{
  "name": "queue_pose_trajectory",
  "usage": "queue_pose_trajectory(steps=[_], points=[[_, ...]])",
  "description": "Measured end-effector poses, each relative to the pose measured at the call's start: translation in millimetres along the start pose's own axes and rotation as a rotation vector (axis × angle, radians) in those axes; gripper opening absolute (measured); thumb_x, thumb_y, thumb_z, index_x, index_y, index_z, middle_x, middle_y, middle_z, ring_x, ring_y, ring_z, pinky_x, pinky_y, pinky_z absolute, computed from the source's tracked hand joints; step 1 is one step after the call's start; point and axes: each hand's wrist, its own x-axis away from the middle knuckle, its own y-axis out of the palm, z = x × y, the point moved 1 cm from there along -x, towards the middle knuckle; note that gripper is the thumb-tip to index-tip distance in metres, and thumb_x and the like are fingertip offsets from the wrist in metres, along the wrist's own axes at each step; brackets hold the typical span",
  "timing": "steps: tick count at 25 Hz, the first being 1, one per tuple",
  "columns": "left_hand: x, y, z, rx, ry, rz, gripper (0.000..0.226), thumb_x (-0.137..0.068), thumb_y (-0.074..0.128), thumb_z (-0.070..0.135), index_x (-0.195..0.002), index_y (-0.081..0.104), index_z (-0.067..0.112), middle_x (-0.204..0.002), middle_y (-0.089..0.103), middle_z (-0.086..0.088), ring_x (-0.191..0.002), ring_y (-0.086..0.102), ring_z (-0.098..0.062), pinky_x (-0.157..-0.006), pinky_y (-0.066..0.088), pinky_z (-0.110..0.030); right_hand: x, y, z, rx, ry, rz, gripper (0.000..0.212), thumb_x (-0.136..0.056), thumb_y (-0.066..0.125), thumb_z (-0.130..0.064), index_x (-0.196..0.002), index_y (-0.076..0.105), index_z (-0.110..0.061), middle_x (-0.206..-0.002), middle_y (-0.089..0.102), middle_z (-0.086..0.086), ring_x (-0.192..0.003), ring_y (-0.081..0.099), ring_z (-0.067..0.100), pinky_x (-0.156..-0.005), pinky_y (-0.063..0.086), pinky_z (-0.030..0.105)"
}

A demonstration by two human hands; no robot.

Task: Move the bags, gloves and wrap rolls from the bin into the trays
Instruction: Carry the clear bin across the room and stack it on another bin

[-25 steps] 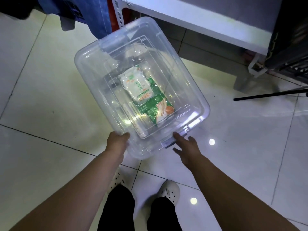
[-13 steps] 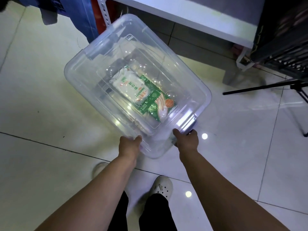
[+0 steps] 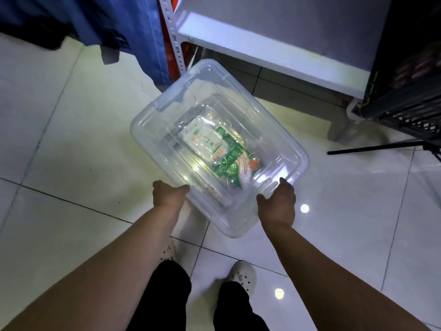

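A clear plastic bin with a lid hangs above the tiled floor, held at its near end by both hands. My left hand grips the near left rim, fingers curled under it. On the near right rim, beside the latch, my right hand grips the bin. Inside, seen through the lid, lies a white and green packet with a printed hand picture. Anything else in the bin is hidden by glare.
A white metal shelf stands just beyond the bin. A black crate sits at the right, with a black tripod leg on the floor. Blue fabric hangs at the upper left. My feet stand below.
The bin has been carried closer to the white shelf. My right hand has closed its grip on the near rim, and the view has shifted forward.
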Motion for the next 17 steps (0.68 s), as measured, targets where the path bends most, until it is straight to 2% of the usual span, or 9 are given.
queue_pose_trajectory(steps=[2,4,7,9,12,15,17], points=[[-23,-22,36,-0.088,0.146,0.041,0.078,-0.076,0.074,0.018,-0.138,0.029,-0.002,-0.140,0.042,-0.024,-0.121,0.050,-0.038,-0.100,0.043,-0.042,-5,1,-32,0.091,-0.174,0.029,0.063,-0.077,0.070,-0.014,-0.133,0.042,-0.006,-0.136,0.047,0.016,-0.125,0.042,0.033,-0.100,0.039,0.040],[-50,-34,73,-0.221,0.301,0.085,0.079,-0.075,0.075,0.025,-0.138,0.032,0.001,-0.141,0.041,-0.022,-0.125,0.046,-0.035,-0.103,0.041,-0.041,-19,13,-65,0.122,-0.302,-0.020,0.058,-0.079,0.068,-0.013,-0.132,0.045,-0.007,-0.137,0.046,0.016,-0.126,0.041,0.033,-0.103,0.036,0.038],[-98,-39,122,-0.445,0.473,0.156,0.086,-0.069,0.075,0.042,-0.136,0.037,0.004,-0.138,0.043,-0.020,-0.128,0.041,-0.035,-0.104,0.038,-0.042,-40,48,-117,0.151,-0.438,-0.085,0.060,-0.081,0.066,-0.017,-0.136,0.042,-0.015,-0.144,0.039,0.016,-0.133,0.033,0.031,-0.109,0.029,0.035],[-128,-37,150,-0.561,0.526,0.140,0.090,-0.068,0.072,0.051,-0.137,0.036,0.006,-0.141,0.041,-0.018,-0.131,0.036,-0.033,-0.107,0.034,-0.042,-54,71,-145,0.190,-0.480,-0.074,0.069,-0.080,0.068,-0.027,-0.140,0.036,-0.020,-0.147,0.035,0.016,-0.136,0.029,0.031,-0.112,0.024,0.037],[-164,-33,176,-0.579,0.540,-0.022,0.097,-0.071,0.071,0.052,-0.143,0.025,0.007,-0.150,0.031,-0.014,-0.137,0.030,-0.030,-0.111,0.028,-0.040,-64,90,-154,0.312,-0.455,-0.119,0.082,-0.078,0.067,-0.044,-0.145,0.023,-0.028,-0.150,0.028,0.014,-0.138,0.023,0.031,-0.114,0.019,0.041],[-194,-33,194,-0.467,0.411,-0.273,0.099,-0.070,0.074,0.047,-0.145,0.020,0.010,-0.151,0.032,-0.011,-0.132,0.040,-0.030,-0.101,0.037,-0.038,-66,99,-147,0.425,-0.463,-0.141,0.085,-0.079,0.066,-0.047,-0.147,0.018,-0.030,-0.155,0.021,0.013,-0.141,0.019,0.031,-0.115,0.018,0.043],[-207,-33,204,-0.514,0.313,-0.398,0.102,-0.068,0.077,0.045,-0.145,0.019,0.013,-0.148,0.036,-0.009,-0.125,0.046,-0.030,-0.091,0.041,-0.036,-67,102,-145,0.436,-0.472,-0.132,0.086,-0.079,0.066,-0.047,-0.147,0.016,-0.031,-0.156,0.019,0.011,-0.142,0.018,0.031,-0.115,0.018,0.043]])
